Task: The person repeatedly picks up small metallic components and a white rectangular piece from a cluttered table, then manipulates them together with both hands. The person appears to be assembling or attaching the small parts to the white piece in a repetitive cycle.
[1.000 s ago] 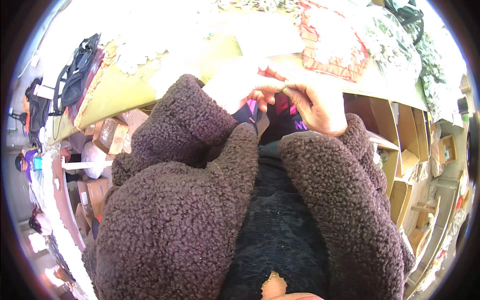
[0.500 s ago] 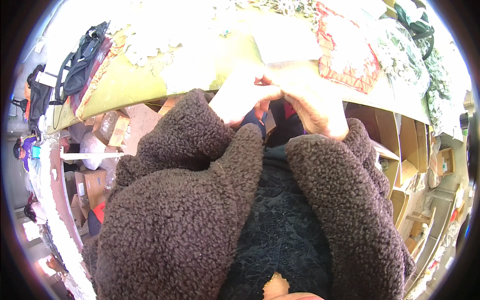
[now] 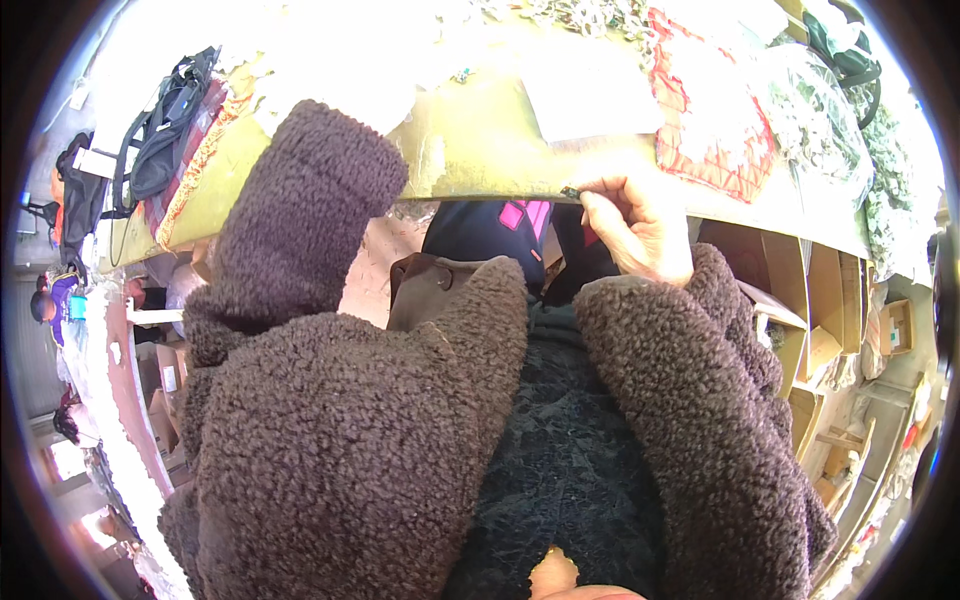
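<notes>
Fingertips of the right hand (image 3: 640, 225) pinch one end of a tiny, dark piece (image 3: 570, 192), material unclear, at the yellow-green tabletop (image 3: 475, 150) edge; probably light and easily dropped, it suits an end grip. Glare hides the left hand, its finger state indeterminable.

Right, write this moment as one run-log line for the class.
right hand: pinching small dark piece by table edge | left hand: lost in glare | red-edged bundle: on table, right side

Tabletop (image 3: 480, 140) mostly blown out to white, right hand (image 3: 648, 225) part-bleached too. Brown jacket (image 3: 340, 430) exposed okay. Fisheye bends edges, corners black.
</notes>
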`<state>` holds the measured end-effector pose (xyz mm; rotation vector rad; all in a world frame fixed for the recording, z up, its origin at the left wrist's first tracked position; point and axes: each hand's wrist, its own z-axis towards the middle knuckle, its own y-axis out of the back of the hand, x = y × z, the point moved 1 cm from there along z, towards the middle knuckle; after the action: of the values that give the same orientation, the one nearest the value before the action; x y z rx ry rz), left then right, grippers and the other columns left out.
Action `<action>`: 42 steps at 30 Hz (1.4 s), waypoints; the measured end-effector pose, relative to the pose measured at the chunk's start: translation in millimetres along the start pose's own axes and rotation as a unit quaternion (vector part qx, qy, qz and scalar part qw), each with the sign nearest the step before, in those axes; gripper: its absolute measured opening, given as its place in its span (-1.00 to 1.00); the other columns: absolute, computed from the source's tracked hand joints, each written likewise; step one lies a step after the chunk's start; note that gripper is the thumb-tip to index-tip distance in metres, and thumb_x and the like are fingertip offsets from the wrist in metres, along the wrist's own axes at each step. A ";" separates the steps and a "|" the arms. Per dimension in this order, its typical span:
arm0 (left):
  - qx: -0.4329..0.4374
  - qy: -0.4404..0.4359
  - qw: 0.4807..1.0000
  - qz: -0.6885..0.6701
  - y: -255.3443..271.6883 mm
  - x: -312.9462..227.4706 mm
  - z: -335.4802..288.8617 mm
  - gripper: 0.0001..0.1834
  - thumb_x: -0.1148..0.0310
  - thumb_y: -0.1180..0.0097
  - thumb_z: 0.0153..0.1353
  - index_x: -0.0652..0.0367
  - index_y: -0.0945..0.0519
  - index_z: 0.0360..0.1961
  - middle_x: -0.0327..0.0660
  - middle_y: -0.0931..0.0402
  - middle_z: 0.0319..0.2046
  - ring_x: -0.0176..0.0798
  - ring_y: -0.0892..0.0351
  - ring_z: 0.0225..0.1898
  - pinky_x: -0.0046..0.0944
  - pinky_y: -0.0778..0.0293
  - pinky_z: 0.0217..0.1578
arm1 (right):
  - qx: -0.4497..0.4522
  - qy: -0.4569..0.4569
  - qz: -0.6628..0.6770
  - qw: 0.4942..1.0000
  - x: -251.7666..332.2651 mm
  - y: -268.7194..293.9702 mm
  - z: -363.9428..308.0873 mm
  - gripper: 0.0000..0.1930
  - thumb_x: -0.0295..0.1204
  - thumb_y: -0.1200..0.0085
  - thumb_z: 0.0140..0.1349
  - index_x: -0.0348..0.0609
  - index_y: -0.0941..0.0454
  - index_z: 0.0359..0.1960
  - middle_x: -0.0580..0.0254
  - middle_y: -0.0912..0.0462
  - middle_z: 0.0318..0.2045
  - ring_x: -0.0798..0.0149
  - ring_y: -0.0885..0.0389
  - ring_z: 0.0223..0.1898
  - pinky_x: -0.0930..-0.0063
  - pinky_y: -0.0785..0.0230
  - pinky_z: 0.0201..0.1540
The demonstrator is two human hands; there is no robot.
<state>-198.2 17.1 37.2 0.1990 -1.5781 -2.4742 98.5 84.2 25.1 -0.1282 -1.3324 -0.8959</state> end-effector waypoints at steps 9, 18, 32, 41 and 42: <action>0.058 0.070 0.971 -0.222 30.4 -18.3 10.4 -0.81 0.43 -0.07 -0.03 0.20 -0.56 -0.33 0.03 -0.44 -0.37 0.10 -0.52 -0.31 -0.02 -0.43 -0.31 | -0.026 -0.172 0.281 0.944 13.8 9.5 12.8 -0.91 -0.53 0.01 0.25 -0.27 -0.43 -0.24 0.23 -0.55 -0.54 0.57 -0.28 -0.72 0.75 -0.14 -0.66; 0.160 0.154 0.726 -0.651 31.2 -113.4 -47.0 -0.79 0.35 -0.13 0.19 0.33 -0.56 -0.30 -0.13 -0.52 -0.61 -0.33 -0.50 -0.65 -0.44 -0.42 -0.63 | -0.046 -0.075 0.252 0.964 15.1 -14.4 27.6 -0.82 -0.47 -0.06 0.23 -0.32 -0.43 -0.21 0.23 -0.57 -0.47 0.50 -0.47 -0.52 0.70 -0.31 -0.43; 0.182 0.218 0.394 -0.874 13.7 -126.5 -62.0 -0.81 0.50 -0.10 0.18 0.31 -0.45 -0.19 -0.08 -0.51 -0.33 -0.18 -0.59 -0.38 -0.25 -0.57 -0.49 | -0.078 -0.132 0.281 0.947 16.4 1.2 3.7 -0.82 -0.42 -0.06 0.23 -0.27 -0.54 -0.23 0.28 -0.57 -0.48 0.51 -0.47 -0.49 0.63 -0.33 -0.47; 0.124 0.157 0.520 -0.830 22.0 -137.0 -66.2 -0.76 0.52 -0.12 0.15 0.36 -0.42 -0.17 -0.03 -0.52 -0.33 -0.13 -0.59 -0.38 -0.22 -0.56 -0.51 | -0.049 -0.123 0.374 0.918 23.5 -3.0 -8.4 -0.83 -0.42 -0.10 0.20 -0.27 -0.56 -0.25 0.40 -0.49 -0.58 0.56 -0.37 -0.59 0.71 -0.18 -0.58; 0.119 0.157 0.508 -0.839 22.9 -138.0 -66.7 -0.76 0.53 -0.12 0.14 0.36 -0.42 -0.17 -0.03 -0.52 -0.33 -0.13 -0.59 -0.38 -0.22 -0.56 -0.51 | -0.047 -0.135 0.384 0.912 24.0 -4.0 -8.5 -0.83 -0.43 -0.11 0.19 -0.27 -0.56 -0.25 0.39 -0.49 -0.58 0.57 -0.37 -0.59 0.71 -0.17 -0.58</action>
<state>-47.4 -18.1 30.7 3.3386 -1.5955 -2.3220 101.8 65.0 42.0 -0.8194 -1.3280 -0.2686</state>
